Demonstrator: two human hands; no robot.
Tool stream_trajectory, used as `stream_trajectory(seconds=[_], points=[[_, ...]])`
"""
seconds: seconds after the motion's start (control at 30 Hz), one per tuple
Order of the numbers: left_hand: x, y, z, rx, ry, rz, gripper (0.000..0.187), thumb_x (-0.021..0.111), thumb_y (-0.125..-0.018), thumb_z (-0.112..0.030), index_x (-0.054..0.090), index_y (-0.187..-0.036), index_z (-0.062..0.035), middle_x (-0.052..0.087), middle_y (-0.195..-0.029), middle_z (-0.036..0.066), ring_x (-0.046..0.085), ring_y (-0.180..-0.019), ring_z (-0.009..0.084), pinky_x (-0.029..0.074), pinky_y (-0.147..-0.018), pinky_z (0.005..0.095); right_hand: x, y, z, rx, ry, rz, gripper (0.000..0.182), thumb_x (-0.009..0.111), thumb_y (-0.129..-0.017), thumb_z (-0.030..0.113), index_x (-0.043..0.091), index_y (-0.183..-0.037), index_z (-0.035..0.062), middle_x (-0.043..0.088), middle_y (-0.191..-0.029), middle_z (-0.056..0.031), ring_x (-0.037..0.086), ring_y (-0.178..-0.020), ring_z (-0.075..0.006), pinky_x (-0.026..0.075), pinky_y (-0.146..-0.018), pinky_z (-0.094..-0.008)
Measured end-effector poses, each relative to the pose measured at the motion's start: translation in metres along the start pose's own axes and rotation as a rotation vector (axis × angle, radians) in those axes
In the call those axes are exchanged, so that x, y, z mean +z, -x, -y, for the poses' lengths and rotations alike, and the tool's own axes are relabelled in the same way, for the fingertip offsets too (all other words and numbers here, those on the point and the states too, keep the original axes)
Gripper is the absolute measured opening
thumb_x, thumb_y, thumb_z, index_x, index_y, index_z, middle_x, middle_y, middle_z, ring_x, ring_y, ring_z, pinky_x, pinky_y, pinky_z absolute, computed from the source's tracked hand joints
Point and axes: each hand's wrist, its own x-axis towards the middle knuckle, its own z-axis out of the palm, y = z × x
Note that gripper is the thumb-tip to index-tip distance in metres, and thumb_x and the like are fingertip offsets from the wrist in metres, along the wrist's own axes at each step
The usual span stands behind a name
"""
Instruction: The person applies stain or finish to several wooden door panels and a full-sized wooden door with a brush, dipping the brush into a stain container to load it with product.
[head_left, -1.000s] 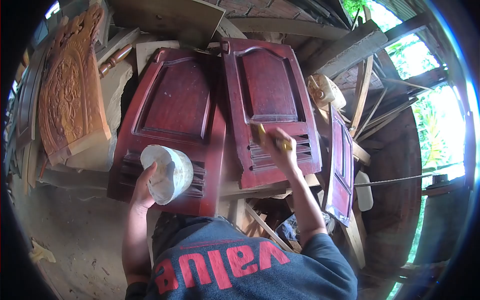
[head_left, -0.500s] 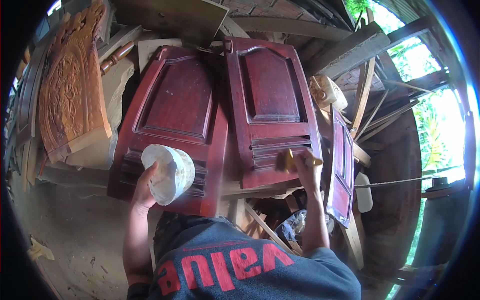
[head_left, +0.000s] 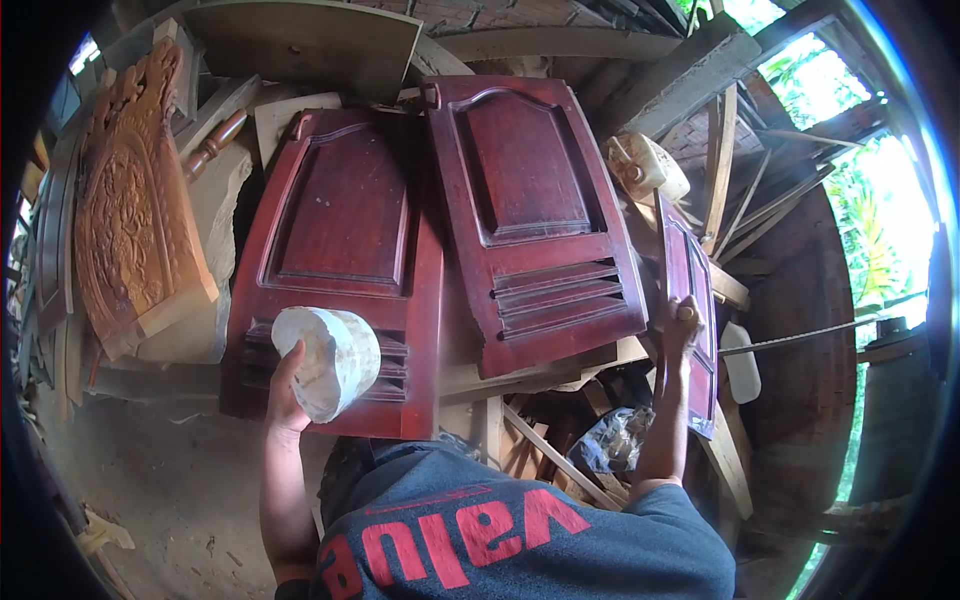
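Note:
My left hand [head_left: 287, 393] is closed on the rim of a white plastic tub [head_left: 352, 360], tilted so its mouth faces left. The tub is in front of the louvred lower part of the left dark-red cabinet door [head_left: 335, 230]. My right hand [head_left: 682, 325] is closed around a paintbrush [head_left: 686, 313], of which only the yellowish handle end shows. That hand is at the narrow red panel [head_left: 698, 270] on the right; whether the bristles touch it is hidden. Between the hands a second dark-red door [head_left: 530, 170] lies at a slant, its slats toward me.
A carved wooden panel [head_left: 135, 210] and a turned spindle [head_left: 214, 145] are at the left. A dirty plastic jug [head_left: 648, 168] sits behind the right door, and a white bottle [head_left: 741, 362] is beyond the narrow panel. Timber offcuts [head_left: 560, 465] and a crumpled plastic bag [head_left: 615, 440] lie below.
My right hand has moved right with the paintbrush, from the middle door's slats to the narrow panel. My left hand still holds the tub; the view has shifted slightly.

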Motion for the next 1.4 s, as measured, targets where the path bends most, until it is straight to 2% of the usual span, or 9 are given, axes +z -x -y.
stream_trajectory(seconds=[0.1,0.27,0.5,0.7,0.77,0.9,1.03,1.2,1.4], points=[[-0.002,-0.001,0.001,0.007,-0.026,0.0,0.058,0.06,-0.092,-0.038,0.044,-0.135,-0.0031,0.055,-0.127,0.01,0.053,-0.118,0.0243,0.042,-0.102,0.0425,0.028,0.032,0.086,0.239,-0.75,0.243,0.016,0.059,-0.094,0.018,0.062,-0.089,0.0031,0.062,-0.075,-0.0016,0.057,-0.059,-0.0091,0.047,-0.051,-0.026],[0.004,0.0,-0.001,0.036,-0.105,-0.031,0.061,0.058,-0.092,-0.04,0.042,-0.138,-0.0032,0.053,-0.132,0.012,0.051,-0.123,0.0278,0.042,-0.104,0.0462,0.065,0.058,0.204,0.187,-1.07,0.589,0.011,0.062,-0.089,0.009,0.057,-0.088,-0.0018,0.064,-0.076,-0.0089,0.065,-0.065,-0.0136,0.053,-0.053,-0.0263],[-0.004,0.0,0.003,0.108,-0.147,-0.058,0.058,0.056,-0.094,-0.038,0.042,-0.137,-0.0022,0.053,-0.132,0.012,0.052,-0.122,0.0281,0.043,-0.103,0.0471,0.077,-0.021,0.035,0.257,-0.853,0.113,0.021,0.066,-0.091,0.023,0.056,-0.089,0.0052,0.064,-0.076,-0.0098,0.067,-0.063,-0.0166,0.056,-0.051,-0.0275],[-0.002,0.0,0.004,0.124,-0.111,-0.093,0.058,0.056,-0.094,-0.038,0.043,-0.136,-0.0015,0.054,-0.13,0.012,0.054,-0.12,0.0274,0.044,-0.101,0.0462,0.005,0.006,0.019,0.502,-0.664,0.182,0.02,0.062,-0.085,0.012,0.048,-0.072,0.0083,0.057,-0.059,-0.0035,0.053,-0.045,-0.0123,0.045,-0.041,-0.0243],[0.001,0.001,0.004,0.127,-0.116,-0.092,0.058,0.057,-0.093,-0.038,0.043,-0.136,-0.0014,0.055,-0.128,0.013,0.054,-0.119,0.0273,0.045,-0.1,0.0462,-0.008,0.0,0.023,0.355,-0.355,0.225,0.017,0.06,-0.084,0.012,0.05,-0.072,0.0057,0.057,-0.056,-0.0055,0.055,-0.042,-0.0155,0.045,-0.041,-0.0283],[0.002,0.0,0.003,0.119,-0.154,-0.099,0.06,0.058,-0.092,-0.039,0.042,-0.136,-0.002,0.055,-0.128,0.013,0.054,-0.118,0.0275,0.045,-0.1,0.0464,0.014,-0.009,0.064,0.187,-0.012,0.028,0.021,0.057,-0.082,0.016,0.064,-0.098,0.0045,0.065,-0.082,-0.0213,0.065,-0.079,-0.0377,0.052,-0.07,-0.0447],[0.006,-0.001,0.001,0.068,-0.145,-0.087,0.06,0.059,-0.091,-0.04,0.042,-0.137,-0.0058,0.054,-0.131,0.01,0.053,-0.121,0.0276,0.043,-0.102,0.047,0.05,0.028,0.173,-0.256,-0.148,0.257,0.022,0.069,-0.075,0.01,0.062,-0.096,0.0075,0.064,-0.079,-0.0163,0.067,-0.078,-0.0331,0.056,-0.067,-0.0428],[0.006,-0.003,0.004,0.091,-0.131,-0.129,0.063,0.061,-0.09,-0.039,0.041,-0.138,-0.0036,0.053,-0.13,0.013,0.053,-0.12,0.0299,0.044,-0.1,0.0493,0.026,0.062,0.259,-0.183,-0.861,0.856,0.014,0.07,-0.081,0.011,0.059,-0.084,0.0024,0.065,-0.08,-0.0161,0.067,-0.071,-0.0244,0.052,-0.062,-0.0355],[0.002,-0.002,0.004,0.078,-0.133,-0.139,0.061,0.061,-0.089,-0.04,0.043,-0.137,-0.0057,0.054,-0.131,0.01,0.052,-0.121,0.0284,0.042,-0.103,0.0486,0.083,-0.061,0.126,0.015,-0.646,0.242,0.007,0.063,-0.086,0.011,0.064,-0.084,0.0041,0.063,-0.064,-0.0056,0.063,-0.06,-0.0116,0.05,-0.05,-0.0292]])
